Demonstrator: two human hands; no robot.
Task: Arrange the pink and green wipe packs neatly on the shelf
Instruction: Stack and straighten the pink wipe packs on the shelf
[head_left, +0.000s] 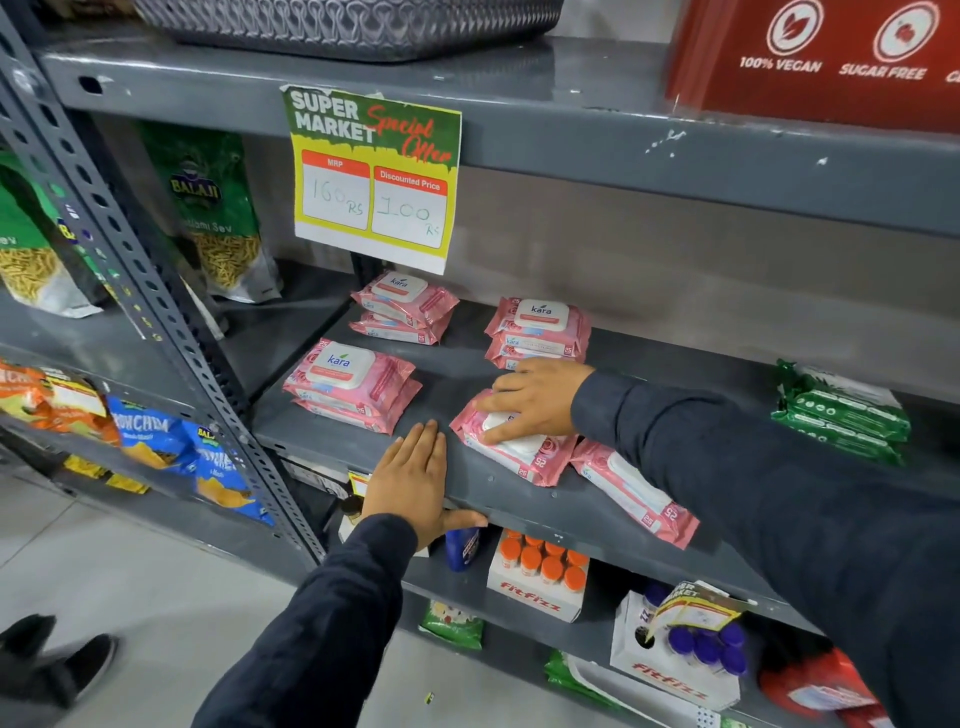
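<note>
- Our left hand (410, 480) lies flat & open on the shelf (519, 499) edge, holding nothing.
- Our right hand (535, 400) presses, fingers spread, on a crooked pink pack (524, 457); no real grip.
- That pack's long side slants twd the front-right; right hand's nearest.
- Green packs (841, 415) sit far right.

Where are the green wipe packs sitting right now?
In the head view, the green wipe packs are stacked at the far right of the grey shelf, beyond the right forearm, apart from the pink packs.
</note>
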